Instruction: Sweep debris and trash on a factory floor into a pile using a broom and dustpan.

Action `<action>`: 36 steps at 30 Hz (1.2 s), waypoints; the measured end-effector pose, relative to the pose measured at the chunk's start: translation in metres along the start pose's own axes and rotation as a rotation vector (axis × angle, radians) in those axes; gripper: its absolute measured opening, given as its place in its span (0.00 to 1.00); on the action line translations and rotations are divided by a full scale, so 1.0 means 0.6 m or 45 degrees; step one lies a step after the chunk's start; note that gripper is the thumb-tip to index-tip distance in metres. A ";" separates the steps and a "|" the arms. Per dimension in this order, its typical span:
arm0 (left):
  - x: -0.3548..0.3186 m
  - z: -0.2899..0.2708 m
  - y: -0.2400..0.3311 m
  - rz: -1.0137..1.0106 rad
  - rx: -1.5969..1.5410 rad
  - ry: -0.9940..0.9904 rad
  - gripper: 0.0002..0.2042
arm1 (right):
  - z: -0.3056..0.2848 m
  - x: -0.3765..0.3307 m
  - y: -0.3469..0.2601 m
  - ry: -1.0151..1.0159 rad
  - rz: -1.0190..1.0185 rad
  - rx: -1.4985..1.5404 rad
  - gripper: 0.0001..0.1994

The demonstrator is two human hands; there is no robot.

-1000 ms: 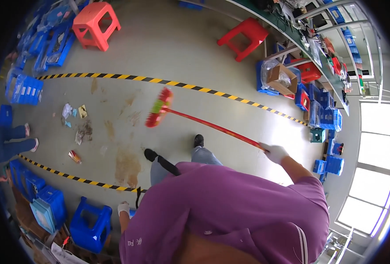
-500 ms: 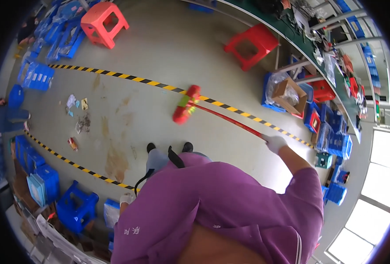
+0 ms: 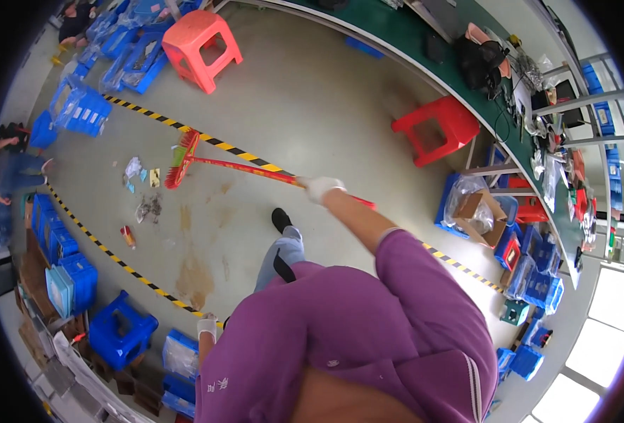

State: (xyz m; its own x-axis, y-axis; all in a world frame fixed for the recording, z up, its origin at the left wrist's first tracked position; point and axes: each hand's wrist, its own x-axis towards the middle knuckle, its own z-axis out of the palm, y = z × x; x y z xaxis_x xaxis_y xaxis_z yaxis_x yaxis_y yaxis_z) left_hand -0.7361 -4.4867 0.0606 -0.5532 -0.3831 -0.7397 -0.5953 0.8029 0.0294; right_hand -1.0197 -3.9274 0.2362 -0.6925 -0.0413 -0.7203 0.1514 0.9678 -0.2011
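Note:
My right hand (image 3: 320,189), in a white glove, is closed around the red handle of a broom (image 3: 245,168). The handle runs left from the hand to a red and green broom head (image 3: 183,161) on the floor beside the striped tape. Left of the head lie crumpled white plastic (image 3: 133,168), a yellowish piece (image 3: 155,178), a dark heap of dirt (image 3: 149,209) and a red and tan wrapper-like thing (image 3: 128,237). My left hand (image 3: 207,325), gloved in white, hangs low at my left side near a blue bin; its fingers are too small to make out.
Yellow-black tape (image 3: 241,152) crosses the grey floor. A pink stool (image 3: 202,46) and a red stool (image 3: 439,127) stand beyond it. A green workbench (image 3: 424,53) curves along the right. Blue bins and a blue stool (image 3: 120,331) line the left. People (image 3: 16,176) are at far left.
My right hand has swung left and forward with the broom, and its head has moved left toward the litter. I have stepped; one shoe shows now. The left hand shows more fully.

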 end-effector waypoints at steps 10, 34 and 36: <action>0.150 -0.132 0.159 0.005 -0.512 -0.383 0.10 | -0.059 -0.499 0.467 0.136 0.602 -0.197 0.19; -0.089 0.048 0.300 -0.213 -1.036 0.043 0.18 | -0.406 0.384 0.064 0.097 -0.256 -0.507 0.17; -0.064 0.044 0.292 -0.218 -0.956 -0.005 0.17 | -0.417 0.448 -0.070 0.095 -0.259 -0.428 0.18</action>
State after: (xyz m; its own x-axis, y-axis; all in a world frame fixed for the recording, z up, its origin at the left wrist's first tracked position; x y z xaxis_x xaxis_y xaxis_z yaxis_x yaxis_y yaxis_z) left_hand -0.8037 -4.3195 0.0763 -0.4166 -0.4712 -0.7774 -0.9090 0.2071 0.3616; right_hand -1.3888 -3.9169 0.2169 -0.7360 -0.2342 -0.6352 -0.2246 0.9696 -0.0973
